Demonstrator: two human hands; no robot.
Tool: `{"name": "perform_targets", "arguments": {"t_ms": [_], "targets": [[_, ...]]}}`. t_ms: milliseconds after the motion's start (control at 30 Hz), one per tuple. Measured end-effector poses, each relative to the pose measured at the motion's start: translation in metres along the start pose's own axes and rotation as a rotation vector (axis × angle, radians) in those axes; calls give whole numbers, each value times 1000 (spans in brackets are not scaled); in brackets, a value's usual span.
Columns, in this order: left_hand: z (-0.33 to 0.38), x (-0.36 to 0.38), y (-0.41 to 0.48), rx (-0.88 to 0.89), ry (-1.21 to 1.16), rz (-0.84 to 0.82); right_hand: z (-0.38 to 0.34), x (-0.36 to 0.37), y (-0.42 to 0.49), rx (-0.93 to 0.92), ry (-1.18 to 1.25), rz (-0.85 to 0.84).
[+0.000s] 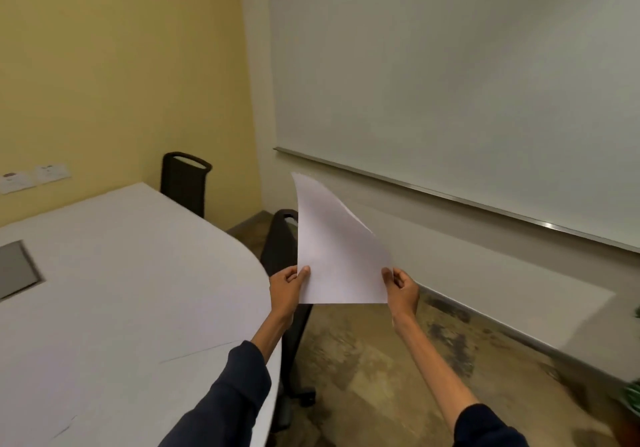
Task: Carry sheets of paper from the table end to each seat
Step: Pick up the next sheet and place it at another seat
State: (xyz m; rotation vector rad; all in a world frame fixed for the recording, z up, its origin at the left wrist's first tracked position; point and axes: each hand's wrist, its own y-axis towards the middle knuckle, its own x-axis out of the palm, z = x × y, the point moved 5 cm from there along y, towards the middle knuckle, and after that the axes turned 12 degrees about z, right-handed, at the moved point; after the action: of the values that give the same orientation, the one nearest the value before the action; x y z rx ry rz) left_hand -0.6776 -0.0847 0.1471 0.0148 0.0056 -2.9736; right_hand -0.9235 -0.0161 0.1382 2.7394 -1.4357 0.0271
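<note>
A white sheet of paper (337,249) is held upright in the air past the curved right edge of the white table (121,290). My left hand (287,290) pinches its lower left corner and my right hand (401,290) pinches its lower right corner. The top of the sheet curls toward the left. A black chair (282,249) stands at the table edge, partly hidden behind the paper. A second black chair (185,181) stands at the far side of the table. A sheet lies flat on the table near my left sleeve, with only its thin edge showing.
A large whiteboard (450,83) covers the right wall above a white ledge. A grey cable hatch (17,270) is set into the table at left. Wall sockets (34,176) sit on the yellow wall. A green plant (632,394) is at the right edge. Mottled floor runs between table and wall.
</note>
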Motion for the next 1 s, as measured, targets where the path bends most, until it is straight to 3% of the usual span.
{"name": "perform_targets", "arguments": {"t_ms": [200,433,567,700,1000], "targets": [[0,129,12,27,55,-116,17,-62,100,56,-23,85],[-13,259,85,46,52,-157,32,-62,238,56,-62,93],[-20,321,147,-16,-3,-159,41,-43,323,128,-133,103],[-15,360,199,-20,-33,-111,37,-9,392,76,-295,-13],[-35,369,322,-69,-38,52,59,122,489,147,-304,-236]]}}
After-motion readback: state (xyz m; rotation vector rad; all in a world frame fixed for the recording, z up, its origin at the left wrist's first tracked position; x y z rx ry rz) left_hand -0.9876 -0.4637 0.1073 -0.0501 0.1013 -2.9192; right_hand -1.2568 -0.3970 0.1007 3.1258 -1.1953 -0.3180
